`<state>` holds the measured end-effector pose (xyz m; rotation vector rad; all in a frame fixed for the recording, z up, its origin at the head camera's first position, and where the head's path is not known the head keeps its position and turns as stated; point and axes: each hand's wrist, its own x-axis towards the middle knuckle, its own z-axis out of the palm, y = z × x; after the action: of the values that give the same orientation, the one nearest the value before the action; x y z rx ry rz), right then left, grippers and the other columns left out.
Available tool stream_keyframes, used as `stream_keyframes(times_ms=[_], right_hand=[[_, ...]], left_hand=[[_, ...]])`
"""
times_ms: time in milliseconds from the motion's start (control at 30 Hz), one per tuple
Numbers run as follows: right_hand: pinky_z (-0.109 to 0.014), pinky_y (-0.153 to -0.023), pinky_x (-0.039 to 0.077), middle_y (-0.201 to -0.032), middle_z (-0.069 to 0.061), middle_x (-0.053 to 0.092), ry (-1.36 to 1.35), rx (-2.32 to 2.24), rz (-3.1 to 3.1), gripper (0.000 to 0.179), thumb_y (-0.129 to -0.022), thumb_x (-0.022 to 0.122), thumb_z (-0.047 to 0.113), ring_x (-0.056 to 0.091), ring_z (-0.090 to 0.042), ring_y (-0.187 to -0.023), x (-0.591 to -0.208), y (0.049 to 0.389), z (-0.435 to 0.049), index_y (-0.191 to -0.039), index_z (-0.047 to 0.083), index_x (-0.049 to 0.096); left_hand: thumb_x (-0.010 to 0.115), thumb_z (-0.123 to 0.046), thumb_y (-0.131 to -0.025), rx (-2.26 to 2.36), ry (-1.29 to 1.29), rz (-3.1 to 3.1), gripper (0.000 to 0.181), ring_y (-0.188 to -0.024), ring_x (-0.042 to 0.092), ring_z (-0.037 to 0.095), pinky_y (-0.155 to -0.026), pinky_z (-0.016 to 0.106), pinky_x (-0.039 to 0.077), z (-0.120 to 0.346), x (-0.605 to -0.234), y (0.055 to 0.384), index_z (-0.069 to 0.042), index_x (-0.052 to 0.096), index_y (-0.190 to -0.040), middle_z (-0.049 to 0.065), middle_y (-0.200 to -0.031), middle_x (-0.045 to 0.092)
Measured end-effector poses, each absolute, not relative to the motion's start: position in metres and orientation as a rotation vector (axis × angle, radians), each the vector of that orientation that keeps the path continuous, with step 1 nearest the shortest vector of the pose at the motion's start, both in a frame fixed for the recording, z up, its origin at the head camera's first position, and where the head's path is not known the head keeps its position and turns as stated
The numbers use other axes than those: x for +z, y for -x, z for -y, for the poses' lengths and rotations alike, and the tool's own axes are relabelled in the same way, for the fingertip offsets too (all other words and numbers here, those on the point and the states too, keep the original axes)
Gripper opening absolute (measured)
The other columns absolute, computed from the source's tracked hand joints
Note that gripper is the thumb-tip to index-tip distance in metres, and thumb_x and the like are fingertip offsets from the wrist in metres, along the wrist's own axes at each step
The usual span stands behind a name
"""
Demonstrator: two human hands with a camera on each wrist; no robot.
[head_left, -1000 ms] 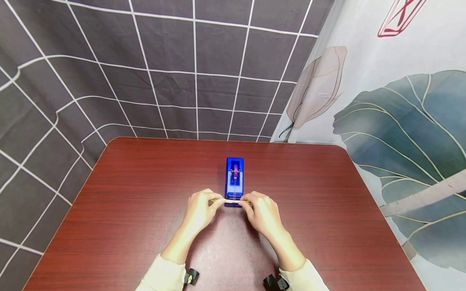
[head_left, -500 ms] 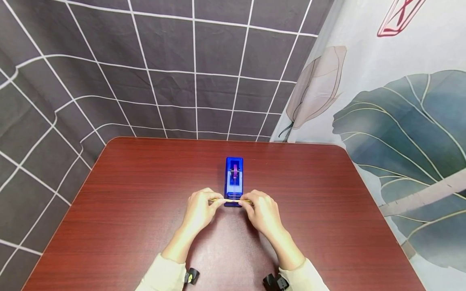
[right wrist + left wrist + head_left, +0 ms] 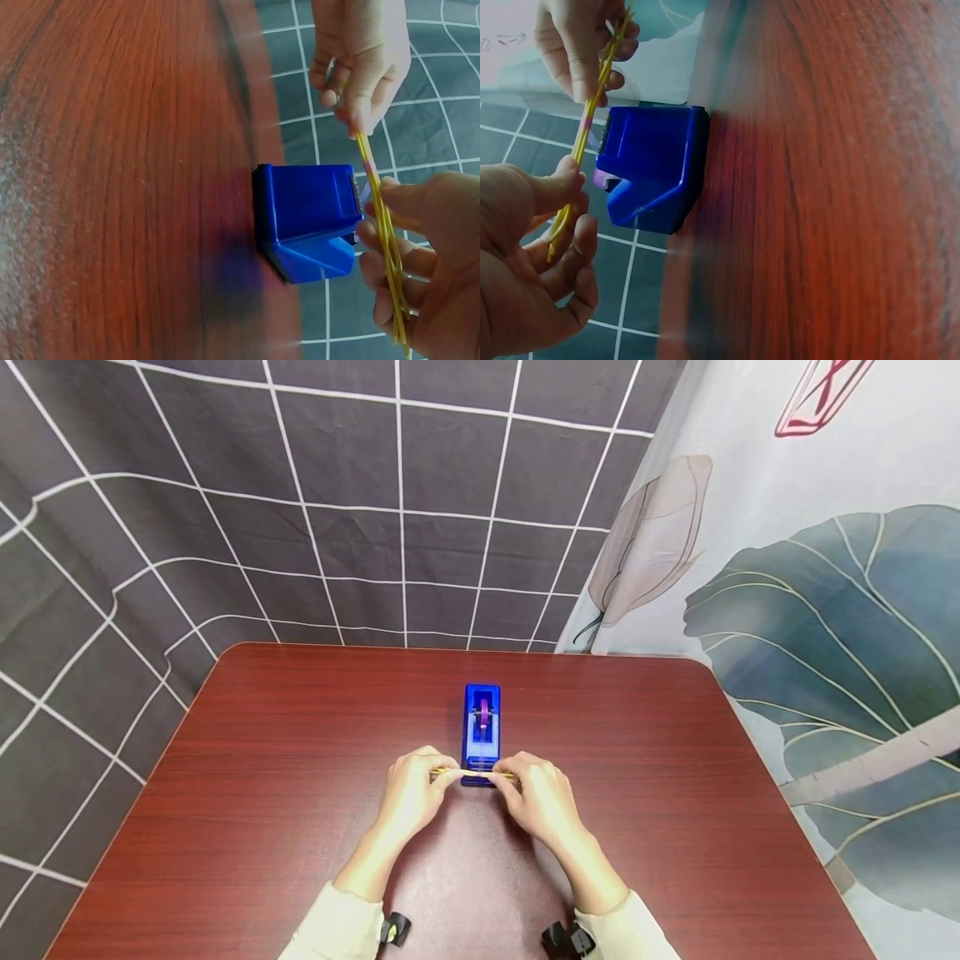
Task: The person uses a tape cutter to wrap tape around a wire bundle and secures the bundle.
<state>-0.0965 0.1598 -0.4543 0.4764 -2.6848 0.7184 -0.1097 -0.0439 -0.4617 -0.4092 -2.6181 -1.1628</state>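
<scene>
A bundle of thin yellow strands [image 3: 385, 234] is held stretched between both hands, with a pinkish-purple band around its middle. My left hand [image 3: 411, 787] pinches one end between thumb and fingers. On the other end, my right hand [image 3: 542, 792] does the same; loose strand ends run along its palm in the right wrist view. Just behind the bundle stands a blue tape dispenser [image 3: 482, 750] with a purple tape roll [image 3: 484, 714] in it. Its toothed cutting edge faces the bundle, and a short bit of clear tape shows between them in the wrist views.
The dispenser stands on a reddish-brown wooden table [image 3: 300, 718] with rounded far corners. A dark grey curtain [image 3: 337, 468] with white grid lines hangs behind and to the left. At the right hangs a pale curtain [image 3: 750, 460] with a leaf print.
</scene>
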Motion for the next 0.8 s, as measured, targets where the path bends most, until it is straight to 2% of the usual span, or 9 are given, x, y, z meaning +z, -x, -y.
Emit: stream_keyframes(times_ms=[133, 267, 433, 667, 800], right_hand=[[-0.042, -0.062, 0.052, -0.078, 0.003, 0.067, -0.504, 0.673, 2.734, 0.012, -0.095, 0.07, 0.019, 0.066, -0.018, -0.07, -0.453, 0.097, -0.159, -0.086, 0.014, 0.076], [-0.044, -0.06, 0.051, -0.071, 0.003, 0.062, -0.516, 0.639, 2.747, 0.015, -0.095, 0.07, 0.017, 0.065, -0.021, -0.066, -0.452, 0.097, -0.16, -0.082, 0.013, 0.074], [-0.042, -0.058, 0.05, -0.068, 0.004, 0.058, -0.524, 0.626, 2.717, 0.013, -0.093, 0.072, 0.016, 0.062, -0.02, -0.062, -0.453, 0.097, -0.161, -0.081, 0.013, 0.075], [-0.04, -0.057, 0.05, -0.067, 0.005, 0.058, -0.585, 0.63, 2.647, 0.011, -0.091, 0.074, 0.013, 0.06, -0.017, -0.059, -0.457, 0.098, -0.162, -0.08, 0.013, 0.075], [-0.039, -0.057, 0.049, -0.067, 0.005, 0.06, -0.627, 0.627, 2.605, 0.01, -0.09, 0.075, 0.012, 0.059, -0.015, -0.058, -0.458, 0.099, -0.163, -0.08, 0.013, 0.075]], left_hand=[[0.082, -0.018, -0.084, -1.152, 0.413, 2.614, 0.006, -0.072, 0.065, 0.012, -0.068, 0.038, 0.05, 0.044, -0.462, 0.11, -0.015, 0.078, -0.081, -0.007, -0.079, 0.068], [0.083, -0.02, -0.084, -1.125, 0.426, 2.619, 0.006, -0.07, 0.064, 0.011, -0.072, 0.038, 0.048, 0.044, -0.462, 0.11, -0.016, 0.078, -0.082, -0.008, -0.078, 0.068], [0.081, -0.026, -0.086, -1.07, 0.441, 2.631, 0.01, -0.072, 0.065, 0.012, -0.08, 0.041, 0.041, 0.043, -0.461, 0.112, -0.016, 0.079, -0.083, -0.008, -0.077, 0.07], [0.071, -0.031, -0.094, -1.059, 0.417, 2.703, 0.023, -0.075, 0.069, 0.017, -0.081, 0.046, 0.044, 0.043, -0.46, 0.118, -0.019, 0.076, -0.075, -0.008, -0.074, 0.071], [0.066, -0.038, -0.097, -1.016, 0.418, 2.809, 0.034, -0.072, 0.067, 0.018, -0.081, 0.046, 0.045, 0.045, -0.461, 0.122, -0.022, 0.072, -0.068, -0.013, -0.058, 0.063]])
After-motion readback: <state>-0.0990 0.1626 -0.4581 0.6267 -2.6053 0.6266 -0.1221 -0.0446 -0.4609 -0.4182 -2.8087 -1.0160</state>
